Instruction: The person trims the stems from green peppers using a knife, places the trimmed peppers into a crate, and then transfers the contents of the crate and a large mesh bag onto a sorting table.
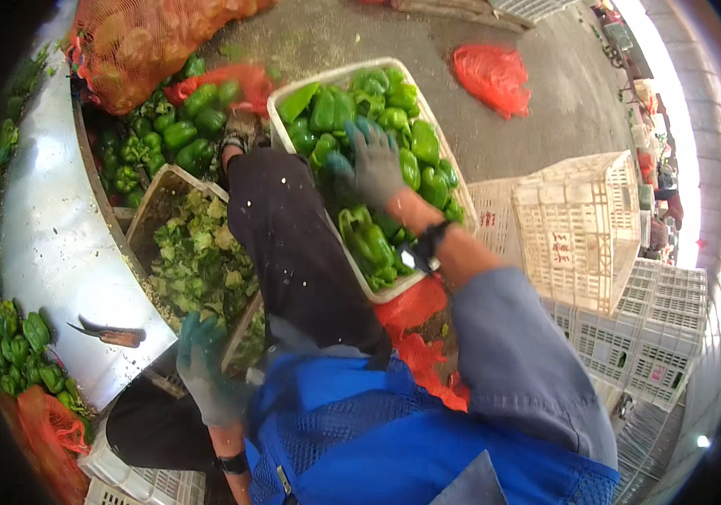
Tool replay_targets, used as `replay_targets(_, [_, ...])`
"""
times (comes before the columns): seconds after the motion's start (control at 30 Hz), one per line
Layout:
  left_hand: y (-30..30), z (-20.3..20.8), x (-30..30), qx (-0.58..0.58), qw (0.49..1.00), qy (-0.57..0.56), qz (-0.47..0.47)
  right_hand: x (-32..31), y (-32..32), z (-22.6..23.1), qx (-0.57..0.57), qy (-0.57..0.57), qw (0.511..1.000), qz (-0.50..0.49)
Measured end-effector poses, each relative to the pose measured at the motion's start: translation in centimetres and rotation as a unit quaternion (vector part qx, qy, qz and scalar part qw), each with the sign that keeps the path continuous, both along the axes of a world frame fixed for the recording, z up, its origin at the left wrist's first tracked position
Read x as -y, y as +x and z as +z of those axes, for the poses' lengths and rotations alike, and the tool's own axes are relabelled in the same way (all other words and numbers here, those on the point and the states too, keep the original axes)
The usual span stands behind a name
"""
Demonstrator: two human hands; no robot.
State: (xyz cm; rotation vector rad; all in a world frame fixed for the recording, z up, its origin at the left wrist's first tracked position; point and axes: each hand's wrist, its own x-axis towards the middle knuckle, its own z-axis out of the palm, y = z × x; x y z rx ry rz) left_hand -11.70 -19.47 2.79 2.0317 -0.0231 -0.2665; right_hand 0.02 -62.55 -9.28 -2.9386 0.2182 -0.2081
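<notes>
My right hand [371, 168], in a grey glove with teal fingertips, rests on green bell peppers [369, 240]. Its fingers are spread, and it holds nothing I can see. These peppers fill a white plastic crate [388, 295] beside my leg. My left hand [203, 366], gloved alike and slightly blurred, hangs near the metal table's edge with its fingers stretched out and nothing visible in them. Just beyond it a second crate [154, 189] holds pale green pepper trimmings [196, 240]. A knife [112, 335] with a brown handle lies on the metal table [41, 210].
Loose green peppers [180, 135] lie heaped beyond the trimmings, beside a full orange mesh sack [150, 50]. More peppers [20, 349] line the table's far left. Cream crates [575, 231] and grey crates [651, 328] stand at right. Red netting [493, 80] lies on the floor.
</notes>
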Motion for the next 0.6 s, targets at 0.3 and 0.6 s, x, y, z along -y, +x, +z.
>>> replay_targets(0.3, [-1.8, 0.5, -2.0, 0.200, 0.967, 0.137, -0.077, -4.3, -8.6, -2.3, 0.006, -0.022, 0.999, 0.027])
replay_targets(0.6, [-2.8, -2.9, -4.3, 0.081, 0.996, -0.008, 0.020, -1.9, -15.1, -0.2, 0.052, -0.019, 0.998, -0.030])
